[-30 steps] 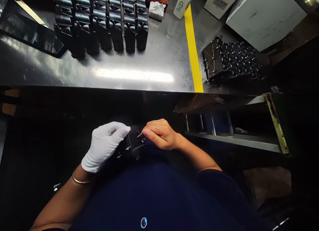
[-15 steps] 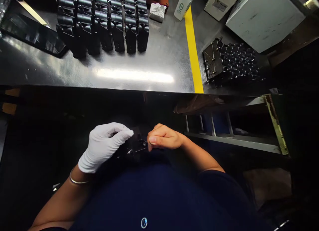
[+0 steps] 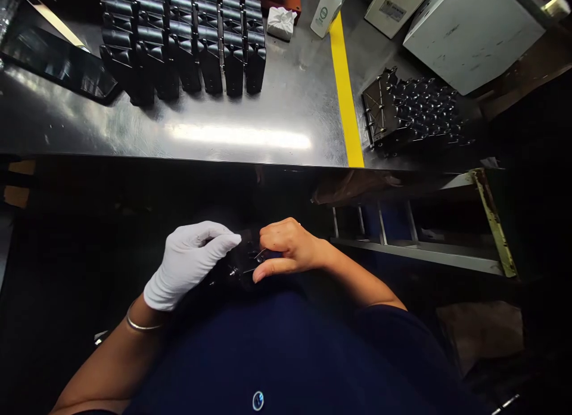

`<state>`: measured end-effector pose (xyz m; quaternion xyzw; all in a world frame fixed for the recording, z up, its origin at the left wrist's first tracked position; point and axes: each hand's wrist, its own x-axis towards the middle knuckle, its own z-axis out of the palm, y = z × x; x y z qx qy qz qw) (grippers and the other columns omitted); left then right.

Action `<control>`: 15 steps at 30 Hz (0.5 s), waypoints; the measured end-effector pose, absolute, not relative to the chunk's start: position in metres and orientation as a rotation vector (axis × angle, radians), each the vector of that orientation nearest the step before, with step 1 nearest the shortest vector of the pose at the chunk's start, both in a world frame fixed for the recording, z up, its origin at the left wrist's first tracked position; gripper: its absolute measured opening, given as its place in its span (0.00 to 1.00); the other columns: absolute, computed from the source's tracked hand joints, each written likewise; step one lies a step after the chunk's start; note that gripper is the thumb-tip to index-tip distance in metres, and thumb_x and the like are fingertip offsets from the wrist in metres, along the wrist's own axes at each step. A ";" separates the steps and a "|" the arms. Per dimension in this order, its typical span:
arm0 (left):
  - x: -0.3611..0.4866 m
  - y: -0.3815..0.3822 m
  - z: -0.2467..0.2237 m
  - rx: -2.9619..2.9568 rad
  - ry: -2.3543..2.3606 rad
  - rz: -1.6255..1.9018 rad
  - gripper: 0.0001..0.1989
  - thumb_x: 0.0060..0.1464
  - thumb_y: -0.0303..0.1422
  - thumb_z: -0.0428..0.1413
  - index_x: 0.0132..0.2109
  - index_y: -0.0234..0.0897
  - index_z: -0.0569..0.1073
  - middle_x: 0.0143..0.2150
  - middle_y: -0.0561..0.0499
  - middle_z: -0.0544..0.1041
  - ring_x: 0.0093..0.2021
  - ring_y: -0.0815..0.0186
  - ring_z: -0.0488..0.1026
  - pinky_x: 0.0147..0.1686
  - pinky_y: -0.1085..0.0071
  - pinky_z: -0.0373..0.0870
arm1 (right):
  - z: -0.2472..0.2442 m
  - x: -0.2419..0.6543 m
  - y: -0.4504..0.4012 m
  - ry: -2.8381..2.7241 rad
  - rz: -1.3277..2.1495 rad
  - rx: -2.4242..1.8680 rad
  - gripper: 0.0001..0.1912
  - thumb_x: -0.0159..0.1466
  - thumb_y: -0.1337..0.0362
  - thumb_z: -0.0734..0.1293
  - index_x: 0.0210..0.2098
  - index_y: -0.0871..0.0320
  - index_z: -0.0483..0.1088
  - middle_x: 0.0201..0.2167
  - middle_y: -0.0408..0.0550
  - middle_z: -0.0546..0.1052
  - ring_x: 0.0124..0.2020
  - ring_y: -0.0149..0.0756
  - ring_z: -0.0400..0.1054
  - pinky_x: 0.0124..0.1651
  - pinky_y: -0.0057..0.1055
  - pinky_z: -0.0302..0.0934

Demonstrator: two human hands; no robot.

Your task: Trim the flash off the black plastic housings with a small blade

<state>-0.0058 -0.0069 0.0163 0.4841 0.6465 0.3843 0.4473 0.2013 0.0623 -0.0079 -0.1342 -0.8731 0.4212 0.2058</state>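
A dark part [image 3: 245, 257] with small shiny fittings lies between my hands, low in front of the body; its outline melts into the black background. My left hand [image 3: 190, 260], in a white glove, pinches the part's left side between thumb and fingers. Bare, my right hand [image 3: 288, 248] is at the part's right side, thumb spread away from the curled fingers. A thin metal piece shows in the gap between that thumb and the fingers; whether they touch it is unclear.
Beyond the hands runs a metal table [image 3: 241, 146] with rows of black parts [image 3: 201, 45], a yellow strip [image 3: 346, 93], a white bottle [image 3: 328, 11] and a stack of black parts [image 3: 415, 108]. A metal frame [image 3: 420, 253] stands below at right.
My right thumb has moved down and away from the fingers, opening the hand beside the part. My left hand has shifted slightly right, still pinching.
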 end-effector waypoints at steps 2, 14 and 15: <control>-0.006 -0.008 0.015 1.168 1.635 0.961 0.12 0.47 0.41 0.62 0.23 0.38 0.77 0.21 0.52 0.77 0.22 0.66 0.72 0.24 0.73 0.70 | -0.007 0.201 0.062 -2.456 1.130 -0.380 0.32 0.67 0.41 0.60 0.19 0.57 0.52 0.19 0.37 0.54 0.21 0.24 0.48 0.26 0.27 0.43; -0.003 -0.007 0.013 1.024 1.764 0.983 0.14 0.43 0.44 0.63 0.22 0.38 0.75 0.21 0.52 0.75 0.23 0.66 0.69 0.23 0.72 0.67 | -0.009 0.199 0.061 -2.420 0.863 -0.396 0.29 0.69 0.44 0.60 0.20 0.58 0.57 0.20 0.38 0.57 0.22 0.25 0.52 0.26 0.27 0.44; -0.001 -0.006 0.013 0.994 1.782 0.996 0.14 0.43 0.44 0.63 0.22 0.38 0.75 0.21 0.52 0.74 0.23 0.67 0.68 0.22 0.72 0.67 | -0.010 0.199 0.061 -2.416 0.814 -0.423 0.28 0.69 0.44 0.60 0.21 0.58 0.58 0.20 0.39 0.58 0.22 0.26 0.52 0.27 0.27 0.44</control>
